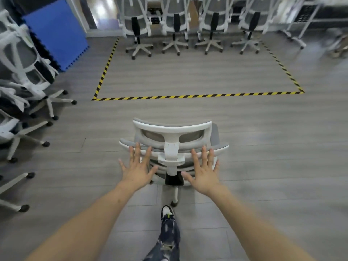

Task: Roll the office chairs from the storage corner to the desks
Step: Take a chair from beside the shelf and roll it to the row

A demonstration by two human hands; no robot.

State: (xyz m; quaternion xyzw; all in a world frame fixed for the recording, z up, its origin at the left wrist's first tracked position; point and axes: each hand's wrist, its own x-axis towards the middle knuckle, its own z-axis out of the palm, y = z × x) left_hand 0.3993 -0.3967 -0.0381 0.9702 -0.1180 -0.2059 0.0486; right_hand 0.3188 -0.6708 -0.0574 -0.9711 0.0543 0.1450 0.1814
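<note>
at the far left a cluster of white office chairs (pixel 22 76) crowds together beside a blue foam mat (pixel 56 32) propped upright, and a rectangle of yellow-and-black tape (pixel 197 96) marks the grey floor (pixel 273 147) ahead. in the middle, just short of the tape, stands a white-framed chair (pixel 173 146) seen from behind, with the left hand (pixel 137 170) and right hand (pixel 204 173) spread flat, fingers straight, at either side of its backrest, one shoe (pixel 168 211) behind its base. along the far edge four chairs (pixel 192 29) stand in a row, and a white metal frame (pixel 305 21) sits at the right.
</note>
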